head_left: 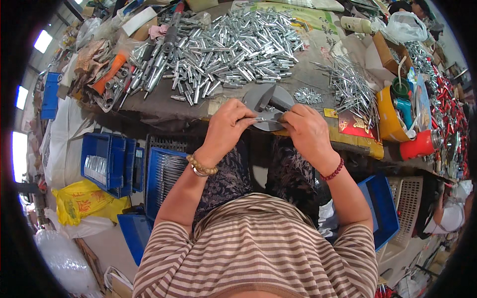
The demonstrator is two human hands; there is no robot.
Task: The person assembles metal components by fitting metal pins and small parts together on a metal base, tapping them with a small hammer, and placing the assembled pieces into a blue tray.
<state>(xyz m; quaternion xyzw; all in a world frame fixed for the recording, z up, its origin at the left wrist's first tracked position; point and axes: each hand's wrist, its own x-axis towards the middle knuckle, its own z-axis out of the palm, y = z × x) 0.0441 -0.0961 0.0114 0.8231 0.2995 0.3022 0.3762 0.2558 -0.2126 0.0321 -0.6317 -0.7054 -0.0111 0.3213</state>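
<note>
My left hand [228, 126] and my right hand [305, 130] meet over the near edge of a round grey metal block [258, 95] on the workbench. Between their fingertips they pinch a thin silver metal rod [266, 120], held level. A hammer [272, 98] lies on the block just beyond my fingers. Behind it spreads a big heap of short silver metal tubes [238, 47]. A fan of thin silver pins [348, 82] lies to the right, and a small cluster of tiny metal parts [308, 95] sits beside the block.
Blue plastic crates [107, 161] holding silver rods stand on the floor at my left, another blue crate [382, 208] at my right. A yellow box [390, 119] with a teal tool, a red can [420, 145] and red-handled parts crowd the bench's right side. Another person sits at lower right.
</note>
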